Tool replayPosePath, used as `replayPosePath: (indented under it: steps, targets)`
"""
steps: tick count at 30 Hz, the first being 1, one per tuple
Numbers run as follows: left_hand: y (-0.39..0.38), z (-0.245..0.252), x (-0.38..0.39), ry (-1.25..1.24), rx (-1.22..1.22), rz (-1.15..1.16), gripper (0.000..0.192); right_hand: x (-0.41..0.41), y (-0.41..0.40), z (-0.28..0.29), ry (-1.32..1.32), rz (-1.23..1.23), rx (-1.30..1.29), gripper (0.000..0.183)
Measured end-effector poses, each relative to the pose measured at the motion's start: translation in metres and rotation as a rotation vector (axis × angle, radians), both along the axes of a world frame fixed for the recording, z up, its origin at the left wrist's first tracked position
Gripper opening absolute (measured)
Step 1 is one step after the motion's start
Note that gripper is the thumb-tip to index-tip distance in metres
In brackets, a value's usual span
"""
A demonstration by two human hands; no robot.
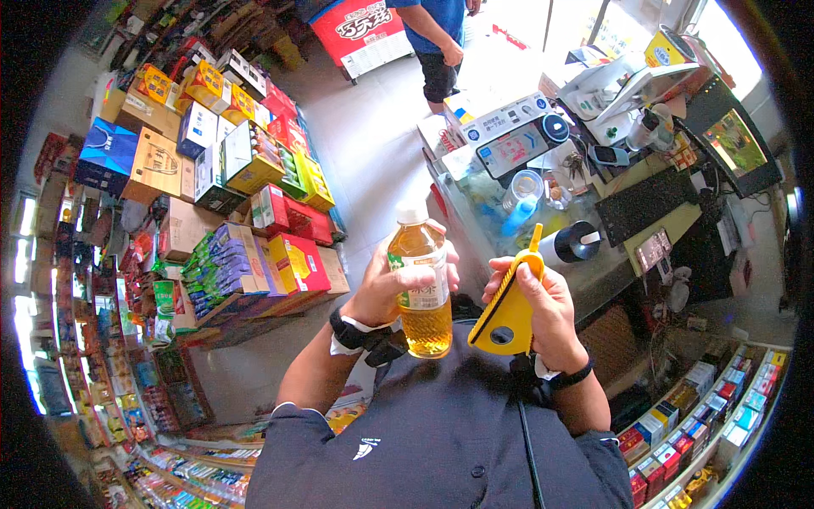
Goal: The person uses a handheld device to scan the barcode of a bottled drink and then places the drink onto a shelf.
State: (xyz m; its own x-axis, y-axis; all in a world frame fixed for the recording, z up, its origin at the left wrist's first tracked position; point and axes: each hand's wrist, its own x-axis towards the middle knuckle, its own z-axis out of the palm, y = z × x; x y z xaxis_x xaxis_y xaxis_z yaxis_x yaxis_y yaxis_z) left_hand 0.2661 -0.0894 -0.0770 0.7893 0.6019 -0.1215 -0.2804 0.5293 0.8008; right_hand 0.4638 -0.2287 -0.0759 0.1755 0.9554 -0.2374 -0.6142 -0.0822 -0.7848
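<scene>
My left hand [407, 280] is closed round a clear plastic bottle [427, 327] of amber drink, which stands upright with a white cap and a printed label. In my right hand [550, 305] is a flat yellow plastic tool [509, 324] with a narrow tip, a dark toothed edge and a round hole; its kind I cannot tell. The two things are held side by side in front of my chest, apart from each other. Past my right hand, a black and white cylinder [575, 242] lies on the glass counter [598, 280].
Stacked cartons [152, 165] and boxed goods fill the left side. On the counter are a phone-like payment display [515, 153], a plastic cup [526, 186] and a black keyboard [645, 203]. Another person [439, 38] stands beyond it, near a red freezer [365, 32]. Shelves of small packs [668, 452] are lower right.
</scene>
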Motion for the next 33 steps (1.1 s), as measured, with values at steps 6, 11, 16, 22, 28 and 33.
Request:
replayPosePath:
  steps: [6, 11, 16, 22, 28, 33]
  targets:
    - [-0.001, -0.004, 0.002, -0.128, -0.121, -0.021, 0.067, 0.005, 0.000, -0.004, -0.088, 0.070, 0.047, 0.030]
    - [-0.001, 0.004, 0.003, 0.062, 0.262, 0.028, 0.066, 0.005, 0.002, -0.007, -0.064, 0.092, 0.083, 0.021]
    - [-0.003, 0.008, 0.009, 0.339, 0.835, 0.174, 0.068, 0.004, 0.002, -0.007, -0.043, 0.102, 0.162, 0.014]
    - [-0.008, 0.005, 0.013, 0.390, 1.078, 0.180, 0.070, 0.006, -0.001, 0.001, -0.172, 0.083, 0.243, 0.020]
    - [-0.011, -0.002, 0.021, 0.323, 1.237, 0.197, 0.067, 0.004, -0.002, 0.020, -0.522, 0.002, 0.298, 0.047]
    - [-0.011, -0.010, 0.024, 0.335, 1.264, -0.032, 0.064, 0.006, 0.001, 0.019, -1.048, -0.014, 0.331, 0.038]
